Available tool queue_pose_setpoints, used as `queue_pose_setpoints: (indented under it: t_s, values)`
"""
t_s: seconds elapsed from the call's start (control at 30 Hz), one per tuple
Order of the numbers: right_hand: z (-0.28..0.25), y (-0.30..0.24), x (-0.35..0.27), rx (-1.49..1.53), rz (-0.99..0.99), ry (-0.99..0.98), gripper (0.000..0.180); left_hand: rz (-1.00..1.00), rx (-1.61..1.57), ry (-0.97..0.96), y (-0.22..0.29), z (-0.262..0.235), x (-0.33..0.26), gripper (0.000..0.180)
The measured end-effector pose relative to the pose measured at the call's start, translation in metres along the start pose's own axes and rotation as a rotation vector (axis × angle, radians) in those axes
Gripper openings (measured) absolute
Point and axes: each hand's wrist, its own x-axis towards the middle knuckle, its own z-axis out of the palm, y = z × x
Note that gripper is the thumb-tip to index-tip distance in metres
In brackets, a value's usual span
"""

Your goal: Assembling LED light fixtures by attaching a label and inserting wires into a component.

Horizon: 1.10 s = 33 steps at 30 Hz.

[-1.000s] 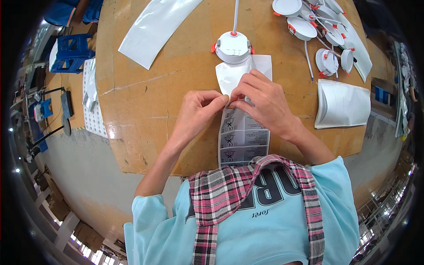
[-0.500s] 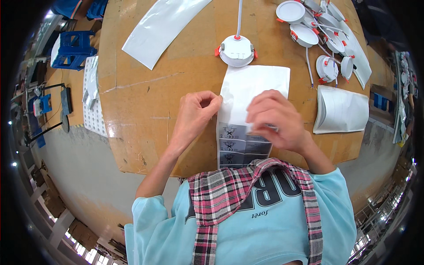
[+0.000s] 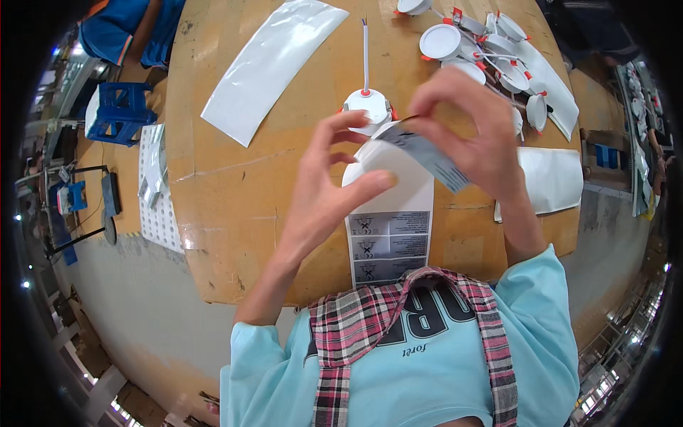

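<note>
My right hand pinches a silver-grey printed label by its upper part, above the table. My left hand holds nothing, its thumb and fingers apart, left of the label. Beneath both hands lies a label sheet, a white backing strip with several grey printed labels at its near end. At the sheet's far end a round white downlight lies back side up, with a grey cable standing away from me and red-tipped spring clips at its sides. My hands partly cover its near edge.
Several more downlights are heaped at the far right. Below them is a stack of white sheets. A white glossy strip lies far left on the brown table. Beyond the left edge stand a blue stool and another person's blue sleeve.
My right hand has moved away from me and up, with a label now off the sheet in its fingers. My left hand has opened from a pinch at the sheet's edge.
</note>
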Motion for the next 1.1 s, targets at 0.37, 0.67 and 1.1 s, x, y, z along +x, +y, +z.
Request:
queue_pose_setpoints:
  t_s: [0.37,0.67,1.1]
  values:
    - [0.007,0.019,0.003,0.157,0.187,-0.065,0.047,-0.212,-0.490,0.026,-0.012,0.008,0.030,0.024]
    - [0.018,0.044,0.004,0.505,0.713,-0.063,0.023,-0.161,-0.353,0.111,-0.033,-0.003,0.062,0.018]
    - [0.038,0.090,0.037,0.281,0.626,0.023,0.025,-0.081,-0.212,0.239,-0.046,-0.008,0.118,0.030]
